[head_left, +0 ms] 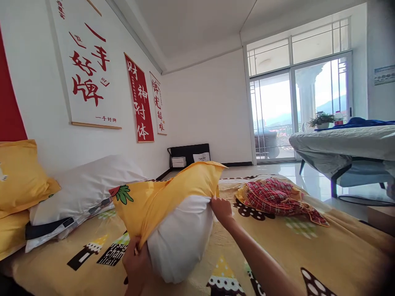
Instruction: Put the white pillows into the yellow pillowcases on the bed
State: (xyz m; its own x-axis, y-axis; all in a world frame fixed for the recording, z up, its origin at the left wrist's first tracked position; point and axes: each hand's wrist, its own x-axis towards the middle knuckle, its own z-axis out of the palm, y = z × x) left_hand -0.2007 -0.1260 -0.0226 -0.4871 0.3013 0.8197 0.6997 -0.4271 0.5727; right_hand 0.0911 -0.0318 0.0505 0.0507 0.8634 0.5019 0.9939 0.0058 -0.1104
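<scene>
In front of me a white pillow [182, 238] lies partly inside a yellow pillowcase [166, 193] that has a green leaf print near its far left corner. The near end of the pillow bulges out of the case opening. My left hand [135, 259] is closed on the left edge of the opening. At the right edge, my right hand [221, 209] pinches the yellow fabric beside the white pillow. The far part of the case stands raised and loose over the pillow.
A patterned beige bedspread [265, 246] lies beneath. Red plaid cloth [274, 197] is crumpled to the right. A white pillow [83, 181] and yellow pillows [18, 176] sit along the left wall. A covered table [345, 142] holds a potted plant [321, 119] by the glass doors.
</scene>
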